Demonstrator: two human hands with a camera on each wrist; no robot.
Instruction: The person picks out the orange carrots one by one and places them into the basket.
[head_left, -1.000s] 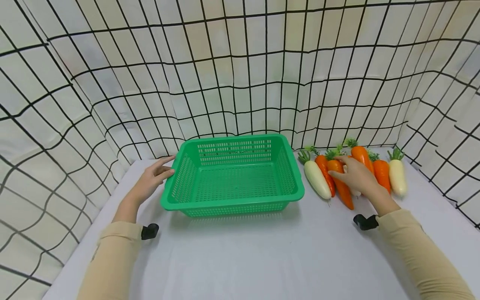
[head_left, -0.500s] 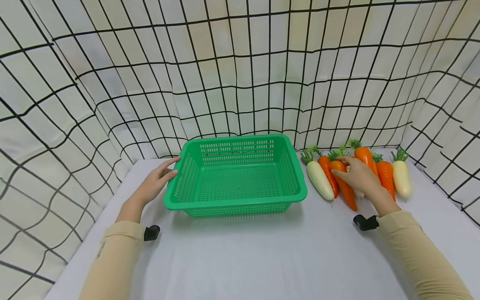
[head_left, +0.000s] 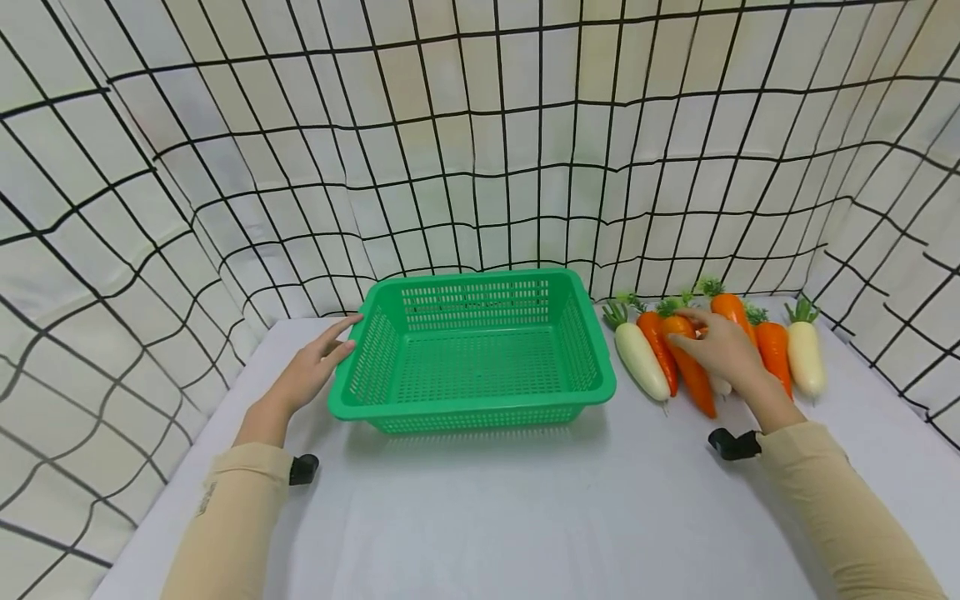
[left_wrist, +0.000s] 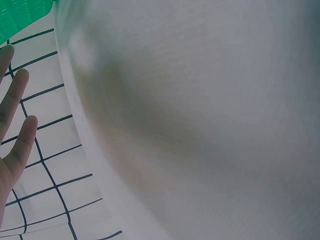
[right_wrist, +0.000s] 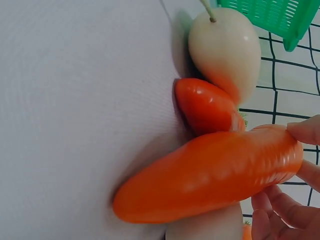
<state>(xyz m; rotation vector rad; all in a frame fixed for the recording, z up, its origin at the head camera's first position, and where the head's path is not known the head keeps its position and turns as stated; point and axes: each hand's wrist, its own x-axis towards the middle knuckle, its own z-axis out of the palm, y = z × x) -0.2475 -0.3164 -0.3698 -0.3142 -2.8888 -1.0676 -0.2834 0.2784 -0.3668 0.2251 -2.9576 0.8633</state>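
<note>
At the right, my right hand (head_left: 723,346) grips an orange carrot (head_left: 692,371) near its leafy thick end. In the right wrist view, the thumb and fingers stand on opposite sides of the carrot (right_wrist: 200,177), its pointed end toward the tabletop. Beside it lie a slim red-orange carrot (head_left: 658,350) and a white radish (head_left: 641,360); another white radish is partly hidden behind the held carrot and hand. My left hand (head_left: 303,375) has its fingers extended, fingertips at the left rim of a green plastic basket (head_left: 472,412). Nothing lies in the basket.
Right of the gripping hand lie more carrots (head_left: 772,350) and a white radish (head_left: 806,358). A white cloth covers the table (head_left: 480,517). Black grid netting over white sheeting (head_left: 517,142) walls the back and both sides.
My right hand's fingers have settled around the carrot, which has risen very slightly. The left hand stays by the basket rim. The head view has shifted a little.
</note>
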